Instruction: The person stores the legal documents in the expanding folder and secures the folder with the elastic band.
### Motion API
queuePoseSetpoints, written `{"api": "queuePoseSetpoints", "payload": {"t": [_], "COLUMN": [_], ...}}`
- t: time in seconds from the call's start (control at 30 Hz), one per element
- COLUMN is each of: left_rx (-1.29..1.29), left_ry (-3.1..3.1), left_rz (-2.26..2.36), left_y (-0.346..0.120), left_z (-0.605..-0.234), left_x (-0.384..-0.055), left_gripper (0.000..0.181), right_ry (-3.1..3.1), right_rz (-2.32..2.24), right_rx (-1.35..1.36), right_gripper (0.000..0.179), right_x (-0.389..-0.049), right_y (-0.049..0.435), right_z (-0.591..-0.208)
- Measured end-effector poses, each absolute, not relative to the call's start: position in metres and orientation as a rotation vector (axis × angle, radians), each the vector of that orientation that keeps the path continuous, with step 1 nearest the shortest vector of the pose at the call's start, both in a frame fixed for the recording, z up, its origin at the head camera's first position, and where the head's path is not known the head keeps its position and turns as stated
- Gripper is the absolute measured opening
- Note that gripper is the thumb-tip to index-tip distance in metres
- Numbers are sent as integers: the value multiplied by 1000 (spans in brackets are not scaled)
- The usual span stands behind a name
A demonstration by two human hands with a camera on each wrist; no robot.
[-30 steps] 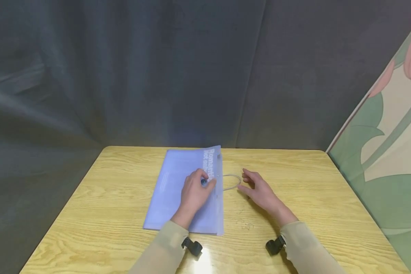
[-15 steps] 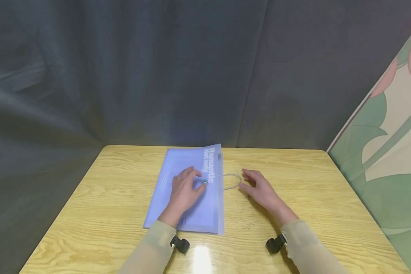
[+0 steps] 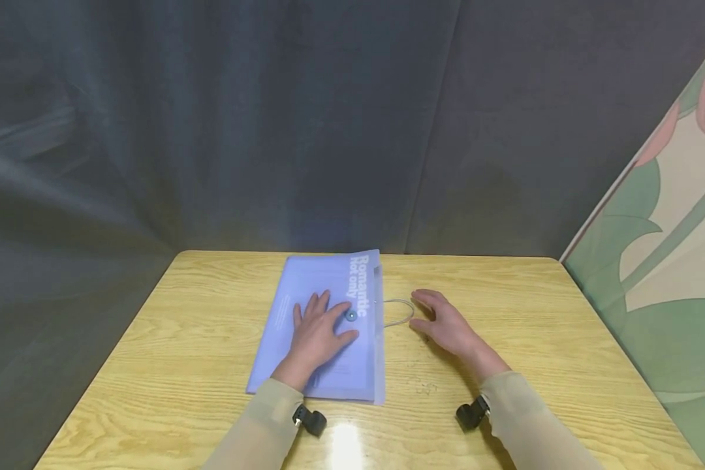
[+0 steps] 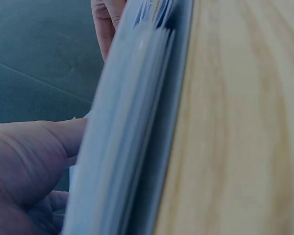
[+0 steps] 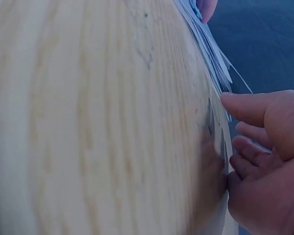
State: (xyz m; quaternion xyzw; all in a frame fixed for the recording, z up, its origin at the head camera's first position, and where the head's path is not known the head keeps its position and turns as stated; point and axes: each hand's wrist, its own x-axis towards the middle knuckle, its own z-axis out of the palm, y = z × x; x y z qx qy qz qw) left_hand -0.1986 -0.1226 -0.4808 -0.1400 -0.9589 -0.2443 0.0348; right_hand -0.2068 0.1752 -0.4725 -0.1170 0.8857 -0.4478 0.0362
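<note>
A translucent blue-violet plastic document folder (image 3: 308,274) lies on the table, with white lettering along its right side. My left hand (image 3: 317,339) rests on it with spread fingers, thumb and index on either side of a round button (image 3: 350,316). From the folder's right edge a thin cord loop (image 3: 399,299) sticks out over the table. Beside the loop's end is my right hand (image 3: 449,329), thumb and fingers apart and nothing pinched between them. In the left wrist view, the folder's side shows several stacked layers (image 4: 122,117).
The wooden table (image 3: 170,339) has a few dark scribbles right of the folder. A dark curtain (image 3: 305,130) hangs behind its far edge. On the right stands a floral-patterned panel (image 3: 664,261).
My left hand has drawn back from the button, down and left, and its fingers have spread flat, leaving the button visible. The right hand stays almost still by the loop.
</note>
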Motion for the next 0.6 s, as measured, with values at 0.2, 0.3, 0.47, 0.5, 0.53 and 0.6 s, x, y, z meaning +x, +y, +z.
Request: {"api": "queuePoseSetpoints", "payload": {"t": [0.2, 0.3, 0.47, 0.5, 0.53, 0.6], "left_rx": [-424, -420, -429, -430, -431, -432], "left_ry": [-2983, -3018, -3046, -3047, -3047, -3048], "left_rz": [-669, -631, -601, -602, -601, -607], "left_y": [-125, -127, -128, -129, -129, -129], "left_z": [-480, -478, -476, -476, -477, -477], "left_x": [-199, -200, -203, -202, -203, -203], "left_gripper": [67, 68, 69, 69, 69, 69], "right_ry": [2747, 2763, 2770, 2763, 2758, 2741], "right_rz": [-1274, -1249, -1230, -1232, -1232, -1241], "right_rx": [-339, -316, -293, -290, -289, -283], "right_gripper": [59, 55, 49, 48, 46, 40], "right_x": [-206, -206, -207, -206, -206, -206], "right_y": [171, 169, 165, 165, 164, 164], "right_z": [-472, -472, -470, -470, -469, -468]}}
